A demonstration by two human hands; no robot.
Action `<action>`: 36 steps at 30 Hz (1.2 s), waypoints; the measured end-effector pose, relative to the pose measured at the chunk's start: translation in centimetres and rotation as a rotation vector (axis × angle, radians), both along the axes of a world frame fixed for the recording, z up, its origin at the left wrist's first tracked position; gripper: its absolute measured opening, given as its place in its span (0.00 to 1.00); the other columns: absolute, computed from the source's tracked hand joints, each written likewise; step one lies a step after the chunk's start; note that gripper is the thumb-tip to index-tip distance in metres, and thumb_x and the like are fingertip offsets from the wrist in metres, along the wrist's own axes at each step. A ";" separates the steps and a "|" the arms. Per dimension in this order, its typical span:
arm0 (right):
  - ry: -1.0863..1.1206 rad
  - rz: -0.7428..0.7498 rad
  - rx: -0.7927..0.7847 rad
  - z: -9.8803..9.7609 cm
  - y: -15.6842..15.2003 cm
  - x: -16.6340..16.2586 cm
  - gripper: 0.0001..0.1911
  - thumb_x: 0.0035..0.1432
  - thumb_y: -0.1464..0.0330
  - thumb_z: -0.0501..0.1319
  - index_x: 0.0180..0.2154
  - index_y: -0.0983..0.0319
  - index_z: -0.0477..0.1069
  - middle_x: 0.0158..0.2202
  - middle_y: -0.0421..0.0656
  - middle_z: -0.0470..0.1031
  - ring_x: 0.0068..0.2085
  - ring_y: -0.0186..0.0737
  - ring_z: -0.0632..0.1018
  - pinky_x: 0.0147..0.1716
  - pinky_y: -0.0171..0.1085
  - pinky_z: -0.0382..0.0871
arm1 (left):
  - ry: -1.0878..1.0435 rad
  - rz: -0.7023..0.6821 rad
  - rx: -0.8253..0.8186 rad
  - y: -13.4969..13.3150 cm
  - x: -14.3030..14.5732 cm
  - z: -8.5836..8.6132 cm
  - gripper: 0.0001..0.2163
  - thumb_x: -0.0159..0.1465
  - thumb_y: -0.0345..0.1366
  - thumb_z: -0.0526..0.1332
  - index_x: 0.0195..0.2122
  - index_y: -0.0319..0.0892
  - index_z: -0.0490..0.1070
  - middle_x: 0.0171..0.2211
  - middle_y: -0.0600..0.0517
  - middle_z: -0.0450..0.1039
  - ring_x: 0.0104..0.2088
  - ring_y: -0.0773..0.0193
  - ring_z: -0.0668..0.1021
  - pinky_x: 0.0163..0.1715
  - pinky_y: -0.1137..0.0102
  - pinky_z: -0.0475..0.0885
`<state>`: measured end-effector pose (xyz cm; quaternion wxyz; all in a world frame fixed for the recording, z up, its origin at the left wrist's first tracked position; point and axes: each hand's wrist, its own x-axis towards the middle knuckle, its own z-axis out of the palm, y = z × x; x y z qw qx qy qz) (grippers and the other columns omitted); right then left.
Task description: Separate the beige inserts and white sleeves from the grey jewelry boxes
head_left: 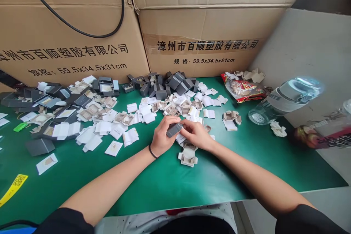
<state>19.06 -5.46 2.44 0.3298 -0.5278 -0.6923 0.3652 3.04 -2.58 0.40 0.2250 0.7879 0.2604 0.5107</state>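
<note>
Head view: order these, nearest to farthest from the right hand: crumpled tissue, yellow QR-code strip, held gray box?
1. Gray box: between left hand and right hand.
2. Crumpled tissue: right side.
3. Yellow QR-code strip: far left.

Free: near table edge (pixel 159 197) | Blocked: paper slips (pixel 149 116) midway, bottle (pixel 283 98) right, cartons (pixel 214 25) behind

We see a smooth, matt dark-grey oblong box (pixel 173 129), a glossy green tabletop (pixel 153 186) and a matt beige folded-card insert (pixel 188 158).
</note>
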 end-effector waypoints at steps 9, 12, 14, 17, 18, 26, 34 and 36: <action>0.072 -0.253 0.054 -0.8 0.7 0.5 0.16 0.58 0.58 0.53 0.37 0.63 0.70 0.21 0.37 0.64 0.23 0.32 0.64 0.22 0.31 0.57 | 0.161 0.102 -0.457 0.8 0.5 0.1 0.11 0.60 0.43 0.57 0.39 0.42 0.66 0.32 0.50 0.74 0.31 0.63 0.77 0.28 0.71 0.73; 0.131 -0.248 0.028 -1.5 1.0 0.6 0.18 0.59 0.56 0.51 0.40 0.62 0.69 0.22 0.37 0.67 0.22 0.32 0.67 0.22 0.32 0.61 | 0.133 0.046 -0.542 1.0 0.5 -0.2 0.13 0.62 0.45 0.54 0.42 0.42 0.67 0.32 0.49 0.75 0.29 0.63 0.77 0.28 0.70 0.73; 0.166 -0.212 -0.007 -1.9 1.1 0.6 0.19 0.59 0.54 0.51 0.40 0.61 0.68 0.23 0.37 0.68 0.22 0.32 0.68 0.21 0.32 0.63 | 0.115 0.037 -0.545 1.0 0.4 -0.3 0.14 0.62 0.46 0.54 0.42 0.42 0.67 0.33 0.49 0.75 0.30 0.62 0.77 0.28 0.70 0.73; 0.194 -0.179 -0.026 -1.9 1.0 0.5 0.20 0.58 0.53 0.52 0.42 0.61 0.68 0.23 0.37 0.69 0.21 0.32 0.69 0.21 0.32 0.64 | 0.143 0.056 -0.521 1.0 0.2 -0.1 0.14 0.62 0.47 0.54 0.39 0.41 0.67 0.31 0.50 0.74 0.28 0.63 0.76 0.27 0.70 0.72; 0.198 -0.176 -0.031 -1.8 0.9 0.4 0.20 0.58 0.53 0.52 0.42 0.61 0.68 0.23 0.37 0.69 0.21 0.32 0.70 0.21 0.32 0.64 | 0.157 0.072 -0.512 1.0 0.2 0.0 0.14 0.62 0.47 0.54 0.38 0.41 0.67 0.30 0.50 0.73 0.28 0.63 0.76 0.27 0.70 0.71; 0.167 -0.158 -0.113 -0.5 0.5 0.2 0.18 0.57 0.54 0.53 0.38 0.61 0.67 0.18 0.34 0.66 0.18 0.31 0.68 0.20 0.32 0.61 | 0.122 0.060 -0.547 1.2 0.1 0.0 0.15 0.62 0.47 0.54 0.40 0.40 0.68 0.34 0.49 0.76 0.33 0.60 0.78 0.30 0.70 0.72; 0.232 -0.180 -0.126 -1.4 0.8 0.3 0.17 0.55 0.54 0.55 0.27 0.61 0.61 0.16 0.33 0.59 0.18 0.29 0.62 0.17 0.30 0.54 | 0.094 0.067 -0.552 1.1 0.2 -0.1 0.14 0.61 0.47 0.56 0.37 0.40 0.68 0.32 0.48 0.74 0.32 0.61 0.76 0.29 0.69 0.72; 0.221 -0.230 -0.067 -1.5 0.7 0.2 0.17 0.55 0.54 0.55 0.25 0.61 0.60 0.17 0.33 0.59 0.19 0.29 0.62 0.17 0.30 0.54 | 0.101 -0.001 -0.591 1.0 0.2 0.1 0.15 0.60 0.47 0.56 0.41 0.41 0.67 0.31 0.49 0.74 0.31 0.62 0.77 0.29 0.70 0.72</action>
